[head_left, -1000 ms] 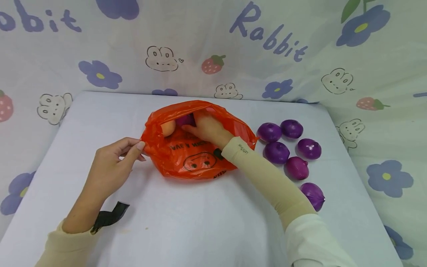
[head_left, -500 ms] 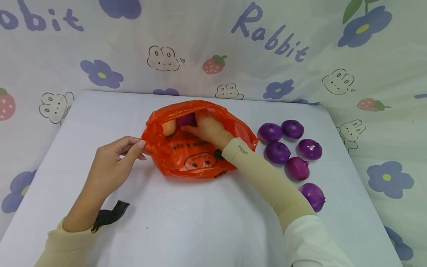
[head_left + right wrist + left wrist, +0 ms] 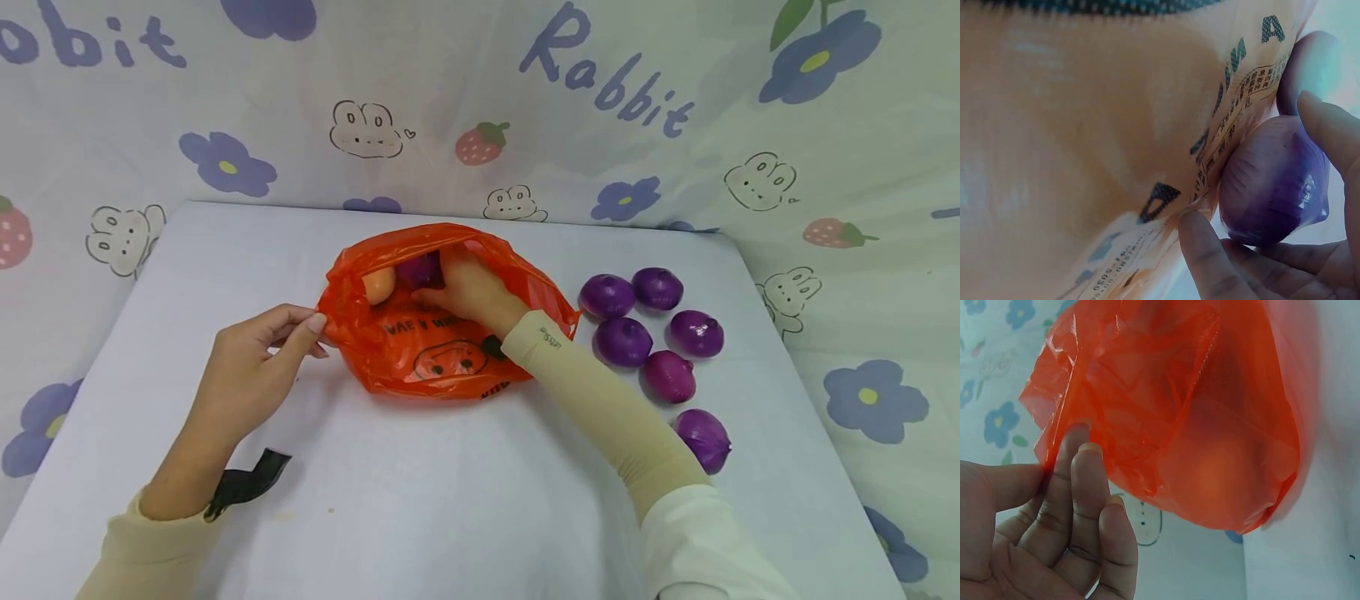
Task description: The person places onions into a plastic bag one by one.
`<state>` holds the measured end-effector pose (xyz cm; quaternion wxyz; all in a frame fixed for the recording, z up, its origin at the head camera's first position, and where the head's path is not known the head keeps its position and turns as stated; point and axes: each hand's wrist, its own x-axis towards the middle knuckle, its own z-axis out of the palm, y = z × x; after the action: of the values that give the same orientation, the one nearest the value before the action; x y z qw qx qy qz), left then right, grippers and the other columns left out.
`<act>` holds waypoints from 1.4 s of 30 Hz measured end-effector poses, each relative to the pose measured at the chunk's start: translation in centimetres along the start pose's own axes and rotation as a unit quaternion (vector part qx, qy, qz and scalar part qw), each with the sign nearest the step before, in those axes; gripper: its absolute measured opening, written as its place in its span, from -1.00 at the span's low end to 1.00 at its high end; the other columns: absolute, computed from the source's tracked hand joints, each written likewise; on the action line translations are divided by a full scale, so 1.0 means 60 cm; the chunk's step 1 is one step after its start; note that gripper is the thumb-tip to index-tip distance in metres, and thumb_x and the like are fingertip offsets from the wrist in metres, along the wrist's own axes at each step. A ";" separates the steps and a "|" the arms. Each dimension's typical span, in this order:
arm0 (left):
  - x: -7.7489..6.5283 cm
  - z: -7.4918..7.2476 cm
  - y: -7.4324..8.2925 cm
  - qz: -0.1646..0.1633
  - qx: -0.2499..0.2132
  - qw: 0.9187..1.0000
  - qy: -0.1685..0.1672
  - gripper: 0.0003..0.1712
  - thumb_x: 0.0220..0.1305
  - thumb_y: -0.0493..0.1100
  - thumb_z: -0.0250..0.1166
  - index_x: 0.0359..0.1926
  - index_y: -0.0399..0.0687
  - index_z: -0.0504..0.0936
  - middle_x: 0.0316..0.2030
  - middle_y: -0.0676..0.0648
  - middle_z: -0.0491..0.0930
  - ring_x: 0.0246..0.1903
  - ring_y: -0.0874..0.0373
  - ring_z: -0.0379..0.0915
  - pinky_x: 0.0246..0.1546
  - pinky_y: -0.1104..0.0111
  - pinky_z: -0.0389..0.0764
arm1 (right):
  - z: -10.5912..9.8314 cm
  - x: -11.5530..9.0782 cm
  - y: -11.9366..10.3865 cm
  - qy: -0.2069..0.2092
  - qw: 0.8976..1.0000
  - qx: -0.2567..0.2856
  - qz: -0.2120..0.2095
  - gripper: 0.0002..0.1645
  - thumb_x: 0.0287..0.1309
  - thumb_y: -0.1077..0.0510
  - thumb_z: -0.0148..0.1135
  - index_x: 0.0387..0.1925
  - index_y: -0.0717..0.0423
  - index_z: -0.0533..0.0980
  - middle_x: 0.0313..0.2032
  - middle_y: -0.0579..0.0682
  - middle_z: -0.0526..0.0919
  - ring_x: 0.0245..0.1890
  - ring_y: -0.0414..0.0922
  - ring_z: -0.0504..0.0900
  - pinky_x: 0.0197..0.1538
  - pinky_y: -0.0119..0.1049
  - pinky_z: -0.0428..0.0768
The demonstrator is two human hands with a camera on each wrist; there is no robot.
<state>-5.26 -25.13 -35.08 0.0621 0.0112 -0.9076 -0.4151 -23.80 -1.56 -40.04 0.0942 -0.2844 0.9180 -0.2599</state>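
Note:
An orange-red plastic bag (image 3: 450,367) lies on the white table with its mouth held wide. My left hand (image 3: 251,371) pinches the left edge of the mouth between thumb and fingers; the pinch on the film also shows in the left wrist view. Inside the bag is my right hand (image 3: 472,292), its far fingers hidden in the head view. A purple onion (image 3: 1275,181) sits between its thumb (image 3: 1329,128) and fingers, which curl round it. Left of this onion in the head view rests a pale orange round thing (image 3: 379,286), partly covered by the bag.
Several purple onions (image 3: 622,342) lie loose on the right side of the table (image 3: 420,500), just beyond the bag and beside the right forearm. A black strap (image 3: 251,482) sticks out at the left wrist. Behind the table hangs a printed cloth (image 3: 420,67).
My right hand has shifted slightly inside the bag, its thumb a little to the right and lower. My left hand keeps its hold on the bag's edge.

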 end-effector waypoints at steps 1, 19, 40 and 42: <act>0.000 0.000 0.000 0.000 0.000 1.000 0.000 -0.67 0.60 0.05 0.18 0.02 -0.05 0.73 -0.31 -0.02 0.76 -0.23 0.20 0.52 -0.34 0.48 0.48 | 0.000 0.000 0.000 0.000 1.000 0.001 0.001 -0.01 0.20 -0.13 0.55 0.46 0.02 0.20 0.29 -0.14 0.44 0.29 -0.23 0.43 0.43 -0.34 0.34; 0.000 -0.001 -0.002 0.004 0.004 1.000 0.002 -0.68 0.60 0.04 0.18 0.02 -0.05 0.73 -0.31 -0.02 0.77 -0.24 0.14 0.53 -0.38 0.46 0.48 | -0.034 -0.046 -0.035 -0.030 0.998 -0.030 0.051 -0.01 0.29 -0.13 0.47 0.49 0.12 0.12 0.19 -0.01 0.51 0.14 -0.15 0.55 0.29 -0.21 0.55; 0.000 -0.003 -0.002 0.009 0.005 1.000 0.007 -0.69 0.59 0.04 0.20 0.00 -0.05 0.74 -0.32 -0.01 0.78 -0.25 0.27 0.52 -0.35 0.51 0.48 | -0.070 -0.150 -0.076 -0.017 0.997 -0.062 -0.044 0.24 0.27 -0.39 0.34 0.58 0.29 0.03 0.47 0.19 0.31 0.47 0.04 0.34 0.39 -0.07 0.45; 0.001 -0.002 -0.003 0.011 0.005 1.000 0.009 -0.69 0.59 0.04 0.20 0.00 -0.04 0.75 -0.32 0.00 0.78 -0.24 0.29 0.52 -0.33 0.52 0.48 | -0.076 -0.162 -0.074 -0.024 0.998 -0.049 -0.031 0.34 0.25 -0.48 0.28 0.64 0.25 -0.07 0.57 0.15 0.18 0.56 0.04 0.21 0.44 -0.03 0.37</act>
<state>-5.30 -25.35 -35.12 0.0744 0.0056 -0.9093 -0.4094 -15.19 2.81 -33.58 0.0941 -0.3235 0.9177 -0.2106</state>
